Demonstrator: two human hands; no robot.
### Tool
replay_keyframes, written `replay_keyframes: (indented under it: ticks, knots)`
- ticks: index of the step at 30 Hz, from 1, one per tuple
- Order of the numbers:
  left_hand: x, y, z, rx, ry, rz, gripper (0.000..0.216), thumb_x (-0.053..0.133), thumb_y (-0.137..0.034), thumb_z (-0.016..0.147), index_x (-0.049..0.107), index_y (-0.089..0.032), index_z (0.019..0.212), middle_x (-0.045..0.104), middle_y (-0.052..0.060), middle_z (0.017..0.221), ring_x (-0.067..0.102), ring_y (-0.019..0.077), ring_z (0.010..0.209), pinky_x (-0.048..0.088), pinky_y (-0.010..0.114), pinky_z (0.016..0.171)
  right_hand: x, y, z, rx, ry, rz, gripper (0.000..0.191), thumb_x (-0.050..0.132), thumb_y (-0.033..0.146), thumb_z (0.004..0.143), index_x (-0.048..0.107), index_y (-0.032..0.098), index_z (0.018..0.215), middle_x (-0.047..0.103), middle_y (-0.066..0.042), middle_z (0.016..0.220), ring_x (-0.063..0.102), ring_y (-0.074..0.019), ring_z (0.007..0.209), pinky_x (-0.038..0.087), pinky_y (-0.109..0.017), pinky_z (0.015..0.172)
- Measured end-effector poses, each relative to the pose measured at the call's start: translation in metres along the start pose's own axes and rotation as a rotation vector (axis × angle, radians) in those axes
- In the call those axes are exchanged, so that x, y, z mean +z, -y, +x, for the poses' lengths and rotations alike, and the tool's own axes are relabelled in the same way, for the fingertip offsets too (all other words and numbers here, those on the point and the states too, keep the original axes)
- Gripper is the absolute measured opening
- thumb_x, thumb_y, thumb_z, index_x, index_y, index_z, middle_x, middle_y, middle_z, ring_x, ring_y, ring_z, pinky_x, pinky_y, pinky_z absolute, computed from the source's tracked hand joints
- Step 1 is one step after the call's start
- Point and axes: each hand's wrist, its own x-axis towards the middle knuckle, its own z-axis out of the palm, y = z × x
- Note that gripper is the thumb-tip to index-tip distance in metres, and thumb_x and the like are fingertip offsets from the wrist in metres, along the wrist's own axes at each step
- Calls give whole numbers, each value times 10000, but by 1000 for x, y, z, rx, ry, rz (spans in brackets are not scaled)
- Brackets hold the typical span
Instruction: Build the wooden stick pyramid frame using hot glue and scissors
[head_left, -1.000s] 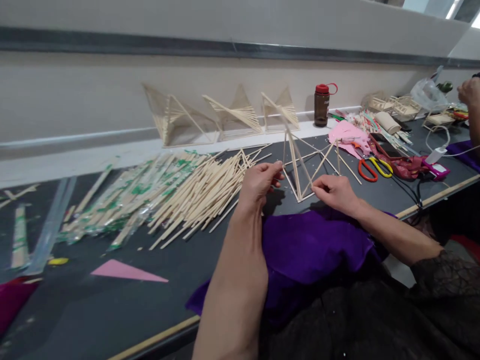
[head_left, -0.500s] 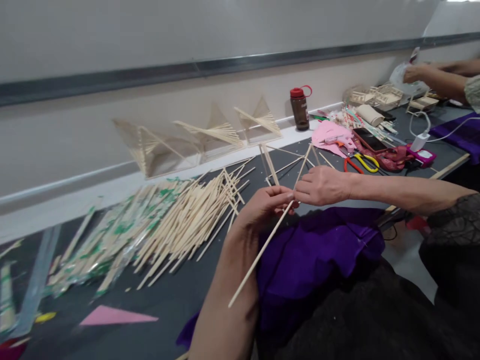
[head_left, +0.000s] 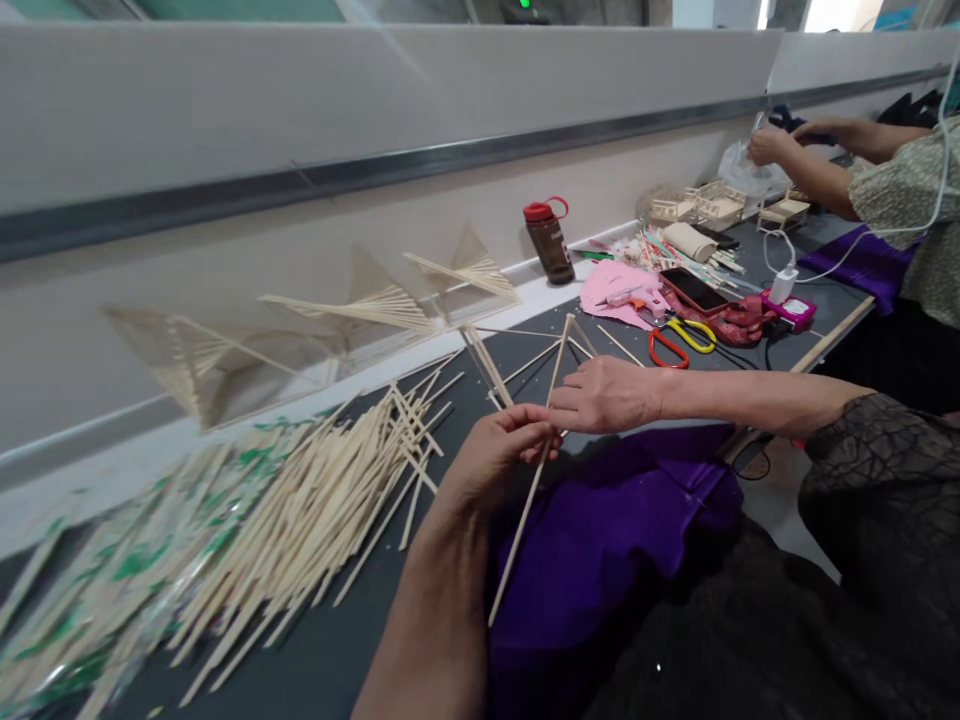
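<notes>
Two bare hands meet over a dark counter [head_left: 330, 660]. The left hand [head_left: 504, 445] is closed, thumb and fingers pinching a thin stick [head_left: 517, 540] whose lower end slants down over purple cloth [head_left: 611, 520]. The right hand [head_left: 607, 395] curls shut on the same stick, its fingertips partly hidden. Just beyond them on the counter is an open, angular stick frame [head_left: 486, 363]; whether the held stick is already joined to it cannot be told. The frame looks like an early stage: a few edges stand, with no rows of slats filling it. Three filled-in models [head_left: 375, 308] against the wall appear finished. Plenty of loose sticks [head_left: 300, 520] lie unused at left, beside plastic-wrapped bundles [head_left: 157, 545].
</notes>
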Motion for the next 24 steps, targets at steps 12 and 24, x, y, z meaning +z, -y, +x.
replay_keyframes:
  ticks: [12, 24]
  knots:
    - [-1, -20, -8, 99, -185, -337, 285, 798, -194, 435, 608, -157, 644, 618, -32, 494, 515, 72, 395, 393, 162, 389, 6, 1, -65, 785, 315, 413, 327, 432, 226, 953, 703, 177, 1130, 776, -64, 1002, 701, -186, 885, 398, -273, 671]
    - [0, -19, -7, 65, -193, -313, 319, 817, -183, 421, 602, -151, 654, 632, -22, 498, 544, 82, 399, 435, 161, 409, 14, -57, -122, 1207, 507, 220, 424, 433, 400, 948, 774, 172, 1053, 768, -125, 1069, 708, -281, 1006, 488, -301, 731]
